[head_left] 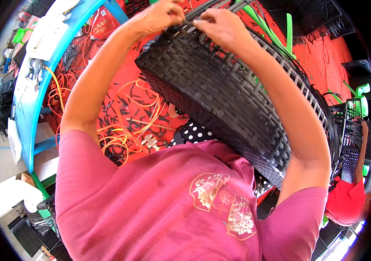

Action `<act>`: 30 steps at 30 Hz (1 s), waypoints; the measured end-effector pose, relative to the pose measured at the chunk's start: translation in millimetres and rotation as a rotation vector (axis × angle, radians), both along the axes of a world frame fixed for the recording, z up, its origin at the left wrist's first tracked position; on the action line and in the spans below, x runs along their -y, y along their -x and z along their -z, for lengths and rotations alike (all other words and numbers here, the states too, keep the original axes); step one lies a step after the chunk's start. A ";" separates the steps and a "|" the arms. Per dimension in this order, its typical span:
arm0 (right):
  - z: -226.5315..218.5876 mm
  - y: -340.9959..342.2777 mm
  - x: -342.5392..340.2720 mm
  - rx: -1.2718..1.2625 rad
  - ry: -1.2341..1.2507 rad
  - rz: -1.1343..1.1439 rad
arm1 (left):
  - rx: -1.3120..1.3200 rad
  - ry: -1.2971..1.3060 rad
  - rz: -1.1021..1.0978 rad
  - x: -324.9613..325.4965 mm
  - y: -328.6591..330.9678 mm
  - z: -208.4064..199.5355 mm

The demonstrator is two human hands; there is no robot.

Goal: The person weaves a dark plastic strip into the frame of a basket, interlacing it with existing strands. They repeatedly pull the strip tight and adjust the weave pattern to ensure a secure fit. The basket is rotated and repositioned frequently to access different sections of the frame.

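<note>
A large black woven piece of flat plastic strips (220, 95) slants across my lap, its far left corner up by my hands. Loose black strips stick out along its far edge. At that corner my left hand (161, 16) is closed, fingertips pinched on a dark strip. Just to its right, my right hand (224, 27) bends over the woven edge with thumb and fingers pressed together on the same dark strip. The fingertips are small and slightly smeared, so the strip's exact path between them is unclear.
A blue-edged table (42, 87) stands at left with an air tool (36, 69) on it. Orange hose (124, 137) and black strip scraps cover the red floor around it. Green tubing (289, 35) rises beyond the weave. Another person in red (346, 202) works at far right.
</note>
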State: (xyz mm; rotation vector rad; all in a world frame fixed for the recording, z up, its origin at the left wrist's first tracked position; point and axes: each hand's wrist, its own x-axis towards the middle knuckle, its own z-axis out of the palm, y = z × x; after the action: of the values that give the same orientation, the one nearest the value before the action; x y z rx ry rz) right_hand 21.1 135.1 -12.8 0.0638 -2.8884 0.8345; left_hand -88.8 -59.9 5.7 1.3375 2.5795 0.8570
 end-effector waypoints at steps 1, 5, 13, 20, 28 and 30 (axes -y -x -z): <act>-19.7 -27.3 11.8 0.015 -0.017 0.067 | -0.234 -0.067 0.052 22.2 22.8 -11.5; -50.2 -116.4 -0.2 -0.092 -0.229 -0.155 | -0.758 0.176 -0.569 210.8 172.4 -75.3; -65.4 -248.2 -55.2 0.059 -0.207 0.172 | -0.764 -0.104 -0.591 335.9 255.7 -38.8; -87.9 -222.7 -44.0 0.018 -0.127 0.149 | 0.430 -0.144 0.154 70.7 21.0 42.5; -93.0 -84.3 2.0 -0.111 -0.044 -0.203 | 0.503 -0.104 0.285 68.9 22.0 36.4; -84.1 -43.1 19.8 -0.061 0.022 -0.232 | 0.458 -0.158 0.267 70.0 29.0 34.4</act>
State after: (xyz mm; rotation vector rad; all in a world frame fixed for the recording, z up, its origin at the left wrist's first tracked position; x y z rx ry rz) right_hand 64.2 115.4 71.3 0.4221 -2.8498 0.8834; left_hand -117.8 -129.9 -28.7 1.2981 1.9754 1.1727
